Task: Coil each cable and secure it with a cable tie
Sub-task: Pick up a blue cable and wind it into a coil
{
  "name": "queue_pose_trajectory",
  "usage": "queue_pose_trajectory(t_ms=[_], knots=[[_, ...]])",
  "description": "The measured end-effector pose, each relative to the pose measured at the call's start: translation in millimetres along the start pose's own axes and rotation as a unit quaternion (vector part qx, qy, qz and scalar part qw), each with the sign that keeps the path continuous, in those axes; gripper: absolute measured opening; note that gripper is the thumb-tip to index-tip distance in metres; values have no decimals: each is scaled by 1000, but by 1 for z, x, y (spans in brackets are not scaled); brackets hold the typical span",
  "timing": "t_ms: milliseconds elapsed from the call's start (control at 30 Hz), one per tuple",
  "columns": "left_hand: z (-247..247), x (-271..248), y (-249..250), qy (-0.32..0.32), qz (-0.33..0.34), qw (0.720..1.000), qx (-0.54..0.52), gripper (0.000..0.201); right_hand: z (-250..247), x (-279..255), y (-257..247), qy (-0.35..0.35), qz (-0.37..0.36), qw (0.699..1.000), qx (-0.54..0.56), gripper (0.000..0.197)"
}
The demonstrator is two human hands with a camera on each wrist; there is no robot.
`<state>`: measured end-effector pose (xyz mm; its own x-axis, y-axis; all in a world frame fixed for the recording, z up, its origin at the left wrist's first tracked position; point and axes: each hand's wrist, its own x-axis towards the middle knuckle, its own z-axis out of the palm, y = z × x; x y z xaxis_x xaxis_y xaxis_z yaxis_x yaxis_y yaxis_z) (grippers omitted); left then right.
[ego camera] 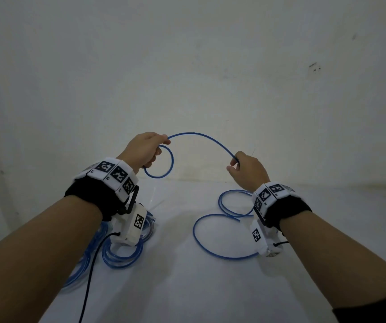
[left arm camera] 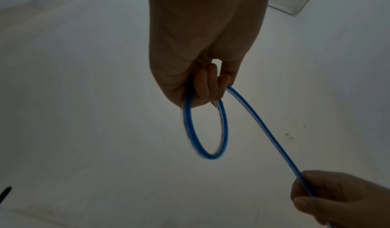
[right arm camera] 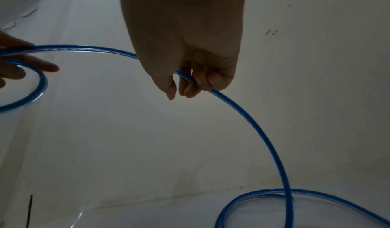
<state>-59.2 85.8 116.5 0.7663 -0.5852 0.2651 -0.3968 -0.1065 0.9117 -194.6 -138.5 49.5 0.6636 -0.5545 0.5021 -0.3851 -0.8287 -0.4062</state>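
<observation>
A thin blue cable arches in the air between both hands. My left hand grips a small single loop of it, which hangs below the curled fingers. My right hand pinches the same cable further along between thumb and fingers. From there the cable drops to loose loops on the white table, also seen in the right wrist view as loose loops. A bundle of coiled blue cables lies on the table under my left wrist.
The white table ends at a pale wall close behind the hands. A black cord runs from the left wrist camera down the table. A thin black strip stands at the lower left in the right wrist view.
</observation>
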Motion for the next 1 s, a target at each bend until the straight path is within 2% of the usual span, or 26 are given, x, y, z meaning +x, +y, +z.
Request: queue_pose_trajectory(t_ms=[167,300,400,500,567,667,767,833,900,933,1000], knots=[[-11,1,-1,57,39,998,-3,25,11,1,-14,-23,-26,999,-6,15],[-18,2,-6,63,21,998,-13,26,13,1,-17,-45,-50,997,-24,14],[-16,5,-8,74,-23,990,-114,24,12,-2,-20,-101,-68,992,-13,14],[-8,9,-6,86,-49,958,-268,19,10,-5,-28,-174,-99,980,-12,10],[-1,11,-4,99,-25,943,-315,19,6,-6,-35,-236,-120,964,-27,15],[15,10,-3,111,37,940,-320,20,-1,-9,-51,-310,-142,939,-36,22],[35,8,-8,108,125,954,-252,25,-8,-13,-67,-337,-162,927,-10,24],[47,4,-16,87,197,966,-141,24,-13,-13,-75,-309,-189,932,-2,20],[53,1,-24,51,265,963,5,20,-17,-11,-80,-259,-215,941,24,13],[53,1,-29,32,283,956,75,19,-19,-10,-80,-233,-213,948,49,13],[49,0,-37,-16,243,960,137,19,-24,-6,-76,-179,-202,958,97,19]])
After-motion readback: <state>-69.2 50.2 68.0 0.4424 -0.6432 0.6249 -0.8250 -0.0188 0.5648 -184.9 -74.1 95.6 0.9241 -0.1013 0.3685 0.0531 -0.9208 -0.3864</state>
